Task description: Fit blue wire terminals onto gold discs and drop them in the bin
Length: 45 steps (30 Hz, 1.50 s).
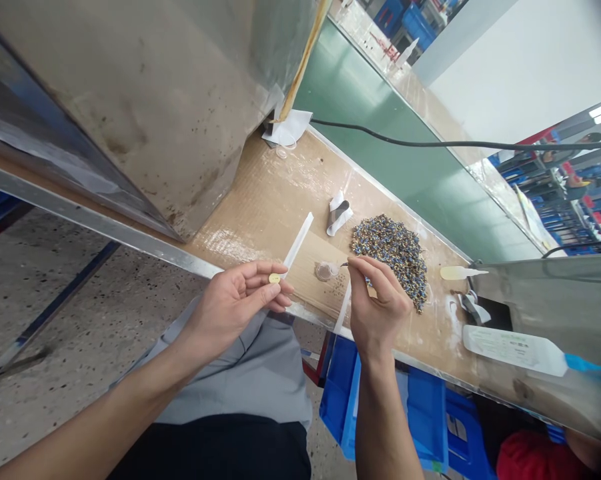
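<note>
A small round yellow disc [274,278] is pinched between the thumb and fingers of my left hand [240,293], near the table's front edge. My right hand [377,297] is closed around a thin tool, of which only a short dark tip [344,265] shows; the rest is hidden in the fingers. That tip points toward a small clear round dish [325,271] on the cardboard-covered table. Tiny dark specks [337,285] lie beside the dish. Just beyond my right hand spreads a heap of small blue and gold metal parts [390,250].
A black and white wrapped piece [338,213] lies behind the dish. To the right are a small yellowish nozzle bottle [457,273] and a larger white bottle [515,348]. A big stained metal box [180,100] stands left. Blue crates [420,413] sit below the edge; a person's red sleeve [530,457] shows lower right.
</note>
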Each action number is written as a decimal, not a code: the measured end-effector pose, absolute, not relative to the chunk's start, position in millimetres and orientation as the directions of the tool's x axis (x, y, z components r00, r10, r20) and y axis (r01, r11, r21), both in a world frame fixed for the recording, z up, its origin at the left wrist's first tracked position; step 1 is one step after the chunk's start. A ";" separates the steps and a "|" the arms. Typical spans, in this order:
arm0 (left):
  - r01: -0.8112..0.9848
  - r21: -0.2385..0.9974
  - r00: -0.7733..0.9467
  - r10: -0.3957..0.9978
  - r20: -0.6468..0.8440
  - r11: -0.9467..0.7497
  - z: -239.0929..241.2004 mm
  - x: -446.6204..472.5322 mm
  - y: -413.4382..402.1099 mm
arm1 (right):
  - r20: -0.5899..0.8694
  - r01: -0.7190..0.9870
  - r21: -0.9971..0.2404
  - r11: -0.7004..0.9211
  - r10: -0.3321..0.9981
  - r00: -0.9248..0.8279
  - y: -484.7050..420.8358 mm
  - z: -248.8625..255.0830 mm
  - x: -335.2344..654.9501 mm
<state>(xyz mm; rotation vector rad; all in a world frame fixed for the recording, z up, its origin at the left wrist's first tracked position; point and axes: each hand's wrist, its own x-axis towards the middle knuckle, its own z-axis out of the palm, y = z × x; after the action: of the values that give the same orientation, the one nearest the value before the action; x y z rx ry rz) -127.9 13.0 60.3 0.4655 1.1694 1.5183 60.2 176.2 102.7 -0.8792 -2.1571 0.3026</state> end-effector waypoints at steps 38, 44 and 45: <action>-0.312 0.911 -0.349 0.860 -0.372 0.268 91.6 -117.6 4.4 | 0.577 0.446 -0.667 0.597 0.793 -0.198 139.9 103.7 89.6; -0.256 0.926 -0.302 0.887 -0.349 0.278 83.4 -117.7 2.0 | 0.599 0.504 -0.446 0.739 0.665 -0.445 150.8 77.0 102.2; -0.264 0.924 -0.297 0.888 -0.352 0.278 84.1 -117.4 2.4 | 0.595 0.503 -0.427 0.752 0.652 -0.470 150.7 72.6 103.4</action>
<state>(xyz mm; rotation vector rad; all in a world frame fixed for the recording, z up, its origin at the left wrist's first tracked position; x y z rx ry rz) -117.4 2.4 84.1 0.6237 1.4218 1.2906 103.4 150.7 72.6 -0.8621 -2.1676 0.2451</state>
